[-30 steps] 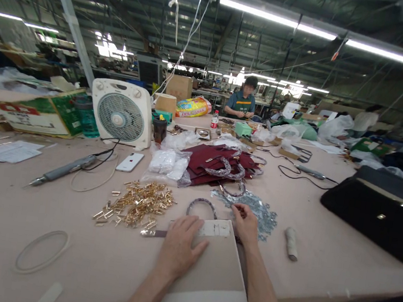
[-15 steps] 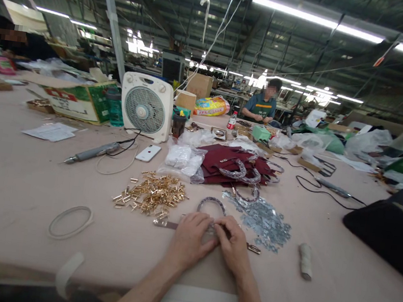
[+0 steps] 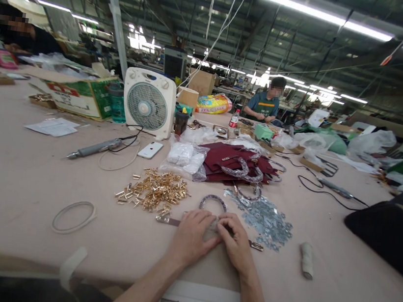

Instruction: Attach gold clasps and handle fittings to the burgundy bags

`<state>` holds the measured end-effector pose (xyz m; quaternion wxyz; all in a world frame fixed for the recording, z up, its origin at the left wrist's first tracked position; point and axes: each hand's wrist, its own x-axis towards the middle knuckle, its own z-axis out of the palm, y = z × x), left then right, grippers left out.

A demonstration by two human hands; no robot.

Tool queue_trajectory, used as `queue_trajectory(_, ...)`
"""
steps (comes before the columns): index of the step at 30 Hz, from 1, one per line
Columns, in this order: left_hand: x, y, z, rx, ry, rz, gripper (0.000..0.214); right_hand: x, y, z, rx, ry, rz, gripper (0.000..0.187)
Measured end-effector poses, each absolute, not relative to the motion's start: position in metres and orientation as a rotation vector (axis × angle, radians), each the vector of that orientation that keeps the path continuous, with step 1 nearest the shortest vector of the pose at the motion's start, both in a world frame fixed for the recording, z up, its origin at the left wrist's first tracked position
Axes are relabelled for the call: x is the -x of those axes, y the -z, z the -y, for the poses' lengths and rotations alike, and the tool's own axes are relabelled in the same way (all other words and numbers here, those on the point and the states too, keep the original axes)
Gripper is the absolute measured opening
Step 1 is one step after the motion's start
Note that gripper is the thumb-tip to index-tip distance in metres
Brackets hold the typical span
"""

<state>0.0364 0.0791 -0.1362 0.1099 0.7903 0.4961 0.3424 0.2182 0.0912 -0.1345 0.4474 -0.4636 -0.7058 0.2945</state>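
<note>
A grey-beige bag panel [image 3: 215,275] lies in front of me, reaching the table edge. My left hand [image 3: 196,234] rests on it, fingers laid over the surface and thumb apart. Beside it, my right hand [image 3: 235,239] is curled with thumb and fingertips pinched near the left thumb; whatever they hold is hidden. A plastic-wrapped bag handle [image 3: 214,198] arches beyond my fingers, its ends partly covered by them. A dark strap [image 3: 174,222] with gold fittings sticks out left of my hands, and a gold buckle end [image 3: 256,246] shows at the right.
Gold fittings [image 3: 157,190] are heaped to the left, flat silver metal plates [image 3: 268,224] to the right. Burgundy bag pieces [image 3: 222,159] lie behind. Around them are a phone [image 3: 150,149], fan [image 3: 148,104], electric screwdriver [image 3: 94,149], tape ring [image 3: 73,217], wrapped roll [image 3: 306,260] and black bag [image 3: 391,230].
My right fingers have lifted and drawn slightly away from the handle's base, curling more. My left hand stays almost in place. The whole view has shifted slightly.
</note>
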Motion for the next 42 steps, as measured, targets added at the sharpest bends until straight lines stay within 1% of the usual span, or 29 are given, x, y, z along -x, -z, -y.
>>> queue_trajectory(9,-0.033,0.138,-0.08,-2.294,-1.008,-1.45,0.039,-0.215,0.146,-0.096,1.157,-0.593,1.823,0.014)
queue_trajectory(21,-0.033,0.137,-0.081,-2.315,-0.984,-1.472,0.04,-0.211,0.144,-0.097,1.191,-0.565,1.782,0.013)
queue_trajectory(24,-0.033,0.139,-0.082,-2.342,-0.977,-1.455,0.038,-0.212,0.144,-0.092,1.141,-0.536,1.664,0.014)
queue_trajectory(27,-0.032,0.145,-0.085,-2.37,-0.967,-1.435,0.037,-0.226,0.151,-0.092,1.143,-0.388,1.383,0.018)
queue_trajectory(31,-0.03,0.152,-0.089,-2.384,-0.956,-1.442,0.037,-0.261,0.167,-0.104,1.38,-0.187,1.145,0.029)
queue_trajectory(35,-0.03,0.152,-0.089,-2.393,-0.964,-1.448,0.037,-0.289,0.179,-0.119,1.594,-0.162,1.278,0.036)
queue_trajectory(39,-0.031,0.148,-0.088,-2.402,-0.987,-1.45,0.036,-0.297,0.177,-0.131,1.777,-0.135,1.461,0.036)
queue_trajectory(42,-0.031,0.146,-0.088,-2.395,-0.971,-1.447,0.036,-0.296,0.171,-0.138,1.892,-0.117,1.508,0.03)
